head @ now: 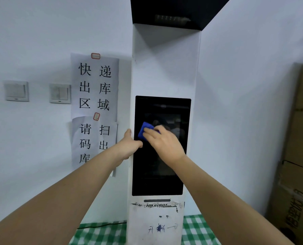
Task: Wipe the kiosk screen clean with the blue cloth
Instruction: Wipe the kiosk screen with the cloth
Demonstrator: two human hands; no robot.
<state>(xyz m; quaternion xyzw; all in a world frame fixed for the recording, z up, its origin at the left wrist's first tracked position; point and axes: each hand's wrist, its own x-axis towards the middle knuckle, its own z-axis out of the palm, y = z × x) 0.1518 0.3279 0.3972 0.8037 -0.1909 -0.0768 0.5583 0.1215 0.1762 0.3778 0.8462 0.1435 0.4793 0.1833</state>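
Note:
A tall white kiosk [164,71] stands in front of me with a dark, switched-off screen [164,181] set in its lower half. My right hand [164,142] presses a folded blue cloth [144,129] flat against the upper left part of the screen. Only the cloth's upper left corner shows past my fingers. My left hand [129,145] grips the kiosk's left edge at the same height, thumb on the front face, fingers hidden behind the side.
Paper signs [94,85] and two light switches [16,91] are on the white wall to the left. Stacked cardboard boxes [300,138] stand at the right. A green checked cloth [101,234] with a black cable lies under the kiosk's base.

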